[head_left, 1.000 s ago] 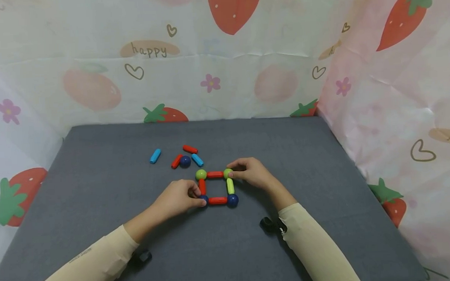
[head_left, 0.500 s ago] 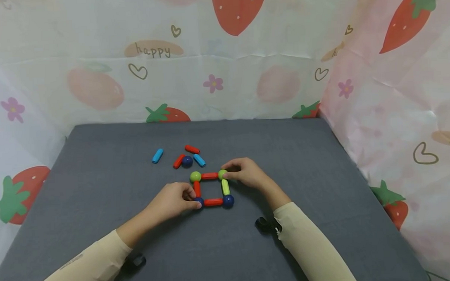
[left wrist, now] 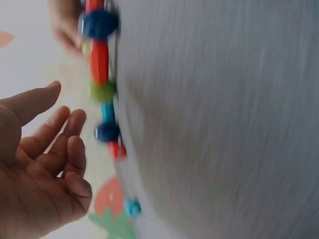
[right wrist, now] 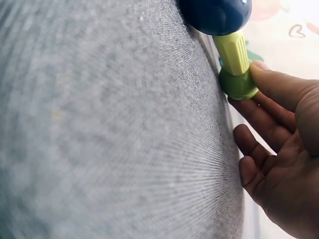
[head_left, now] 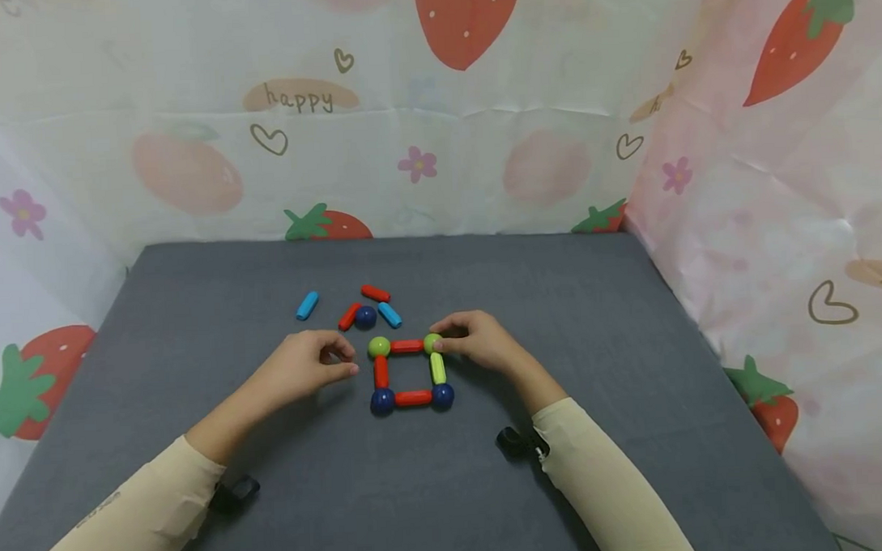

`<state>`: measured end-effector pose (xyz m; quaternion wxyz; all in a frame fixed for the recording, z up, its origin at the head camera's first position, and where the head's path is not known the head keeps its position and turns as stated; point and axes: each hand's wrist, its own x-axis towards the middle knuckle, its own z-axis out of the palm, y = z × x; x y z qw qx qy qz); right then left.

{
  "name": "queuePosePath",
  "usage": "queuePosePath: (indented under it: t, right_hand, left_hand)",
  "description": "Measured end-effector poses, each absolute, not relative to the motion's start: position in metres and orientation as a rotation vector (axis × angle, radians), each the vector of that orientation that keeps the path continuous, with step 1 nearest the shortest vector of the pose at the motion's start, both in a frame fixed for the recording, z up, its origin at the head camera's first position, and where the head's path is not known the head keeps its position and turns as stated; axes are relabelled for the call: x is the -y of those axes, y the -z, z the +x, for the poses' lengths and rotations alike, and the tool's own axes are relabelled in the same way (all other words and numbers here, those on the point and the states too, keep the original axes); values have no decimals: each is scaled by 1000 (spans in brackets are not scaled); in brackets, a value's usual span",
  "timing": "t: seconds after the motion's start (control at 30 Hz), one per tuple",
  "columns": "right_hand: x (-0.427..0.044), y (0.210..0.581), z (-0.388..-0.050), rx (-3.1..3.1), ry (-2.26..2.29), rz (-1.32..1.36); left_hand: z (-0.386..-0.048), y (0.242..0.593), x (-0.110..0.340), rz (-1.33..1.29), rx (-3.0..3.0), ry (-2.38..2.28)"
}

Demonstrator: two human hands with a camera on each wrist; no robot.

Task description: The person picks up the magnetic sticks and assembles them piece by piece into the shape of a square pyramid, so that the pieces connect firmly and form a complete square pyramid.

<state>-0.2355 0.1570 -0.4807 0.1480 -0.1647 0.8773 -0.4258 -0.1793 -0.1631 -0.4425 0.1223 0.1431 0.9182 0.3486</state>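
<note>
A square frame of rods and balls lies on the grey table: three red rods, such as the near one [head_left: 413, 399], a yellow-green rod [head_left: 438, 369], two green balls on the far side and two dark blue balls [head_left: 383, 401] on the near side. My right hand [head_left: 483, 341] pinches the far right green ball [right wrist: 238, 84] between thumb and fingers. To the left of the frame my left hand [head_left: 309, 365] is held apart from it, holding nothing. Its fingers [left wrist: 65, 134] are loosely bent and the thumb stands away from them.
Behind the frame lie a loose dark blue ball [head_left: 365, 317], two red rods [head_left: 375, 293] and two blue rods [head_left: 307, 305]. A printed cloth [head_left: 450, 129] hangs beyond the table's far edge. The grey table surface [head_left: 390, 496] stretches in front of the frame.
My left hand has let go of the near left blue ball and moved away to the left and back. The frame has shifted slightly left, with my right hand still on its green ball.
</note>
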Motion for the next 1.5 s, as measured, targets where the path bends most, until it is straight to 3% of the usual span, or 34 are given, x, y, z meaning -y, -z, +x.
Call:
queuePosePath:
  t: [0.33,0.7,1.2,1.5]
  right_hand:
    - [-158,480,-236,-2523,1232,-469]
    - [-157,482,-236,-2525,1232,-468]
    - [-156,483,-235,-2520,1236,-455]
    - [-157,482,-237,-2519,1237,-436]
  left_hand:
    - [-235,443,208,306,-2834,-1027]
    - [-277,461,226,202,-2809,-1002]
    - [-296,478,228,195,-2797,-905]
    - [-289,465,227,164,-2840,-941]
